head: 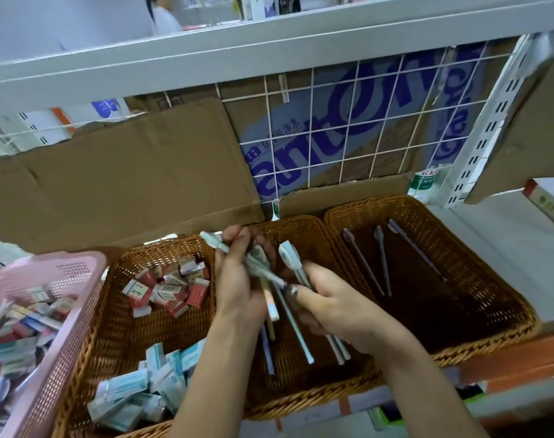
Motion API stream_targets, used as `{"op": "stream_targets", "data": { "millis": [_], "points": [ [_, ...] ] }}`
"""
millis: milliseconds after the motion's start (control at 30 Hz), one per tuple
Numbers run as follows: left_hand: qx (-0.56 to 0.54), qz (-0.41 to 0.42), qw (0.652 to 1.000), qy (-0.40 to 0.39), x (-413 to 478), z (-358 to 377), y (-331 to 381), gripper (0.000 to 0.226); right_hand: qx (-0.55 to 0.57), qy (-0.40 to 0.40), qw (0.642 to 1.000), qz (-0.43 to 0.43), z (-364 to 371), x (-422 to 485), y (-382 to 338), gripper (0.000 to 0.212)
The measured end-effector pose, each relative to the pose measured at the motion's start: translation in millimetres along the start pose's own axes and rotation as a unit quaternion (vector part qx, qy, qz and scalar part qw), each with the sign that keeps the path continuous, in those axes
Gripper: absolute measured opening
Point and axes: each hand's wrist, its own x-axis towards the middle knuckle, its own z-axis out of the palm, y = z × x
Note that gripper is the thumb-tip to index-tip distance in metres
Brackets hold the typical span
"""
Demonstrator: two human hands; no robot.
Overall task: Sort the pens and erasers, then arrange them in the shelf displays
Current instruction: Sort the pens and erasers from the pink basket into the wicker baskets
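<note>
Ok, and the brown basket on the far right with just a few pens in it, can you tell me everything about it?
The right basket is brown and woven, like wicker, a rectangle with rounded corners and an open top. It stands on the pale shelf, side by side against the middle basket. Three thin pens lie flat on its bottom, two purplish and one grey-blue.

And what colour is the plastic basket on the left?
The plastic basket is pink; the head view shows it.
</note>
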Motion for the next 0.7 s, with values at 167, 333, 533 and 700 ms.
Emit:
{"op": "stream_targets", "data": {
  "millis": [167,333,533,700],
  "points": [
    [-0.029,0.019,0.999,-0.016,8.5,-3.7,11.8,0.022,0.047,0.049,0.997,0.022,1.4,1.8,7.2,0.017],
    [-0.038,-0.019,0.999,-0.018,7.4,-3.6,10.6,0.021,0.092,0.071,0.992,0.039,4.0,3.1,11.0,0.019],
    [-0.010,-0.049,0.999,0.005,6.9,-4.6,8.6,0.020,-0.109,0.053,0.992,0.025,-9.0,-1.5,6.9,0.023],
    [0.026,-0.036,0.999,0.000,4.8,0.1,4.2,0.018,-0.010,0.017,0.999,0.032,-1.0,3.9,5.2,0.018]
  ]
}}
